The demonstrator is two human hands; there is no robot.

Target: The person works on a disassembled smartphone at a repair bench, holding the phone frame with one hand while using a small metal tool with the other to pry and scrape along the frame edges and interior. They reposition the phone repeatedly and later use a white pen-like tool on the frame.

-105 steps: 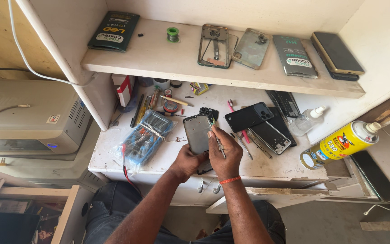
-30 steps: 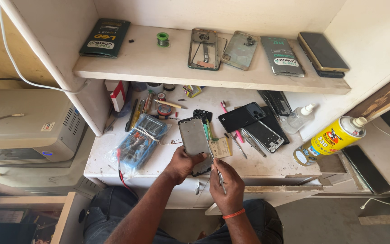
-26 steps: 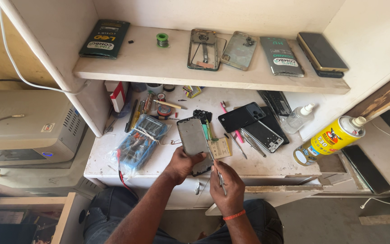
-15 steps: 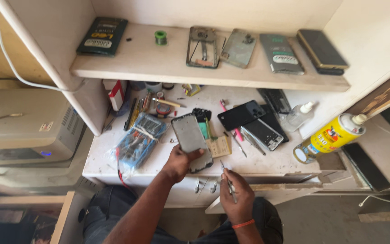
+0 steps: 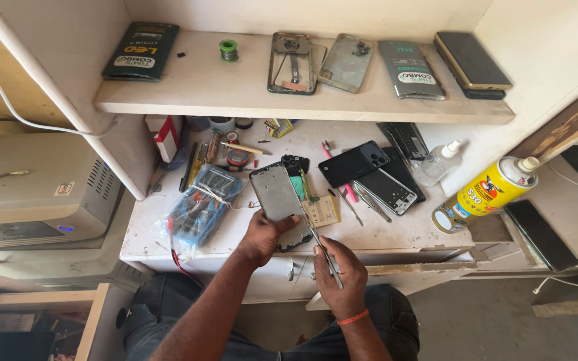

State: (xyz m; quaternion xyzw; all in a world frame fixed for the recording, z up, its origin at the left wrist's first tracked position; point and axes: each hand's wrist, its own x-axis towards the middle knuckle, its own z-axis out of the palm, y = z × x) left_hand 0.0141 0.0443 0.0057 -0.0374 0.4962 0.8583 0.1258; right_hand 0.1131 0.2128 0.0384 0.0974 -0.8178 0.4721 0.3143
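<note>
My left hand (image 5: 262,237) grips the lower end of a grey phone frame (image 5: 277,194), held tilted over the white workbench (image 5: 403,234). My right hand (image 5: 340,271) sits just right of it, near the bench's front edge, shut on thin metal tweezers (image 5: 322,249) whose tip points up toward the frame's lower right edge. A small beige circuit part (image 5: 324,210) lies on the bench behind the tweezers. A red band circles my right wrist.
A multimeter wrapped in plastic (image 5: 202,207) lies to the left. Black phones (image 5: 354,164) and an opened phone (image 5: 386,190) lie to the right, beside a clear bottle (image 5: 438,164) and a yellow spray can (image 5: 486,195). The shelf (image 5: 235,100) above holds phone frames and packets.
My right hand with the tweezers dropped from the phone frame toward the bench's front edge, then rose back close to the frame. My left hand kept holding the frame.
</note>
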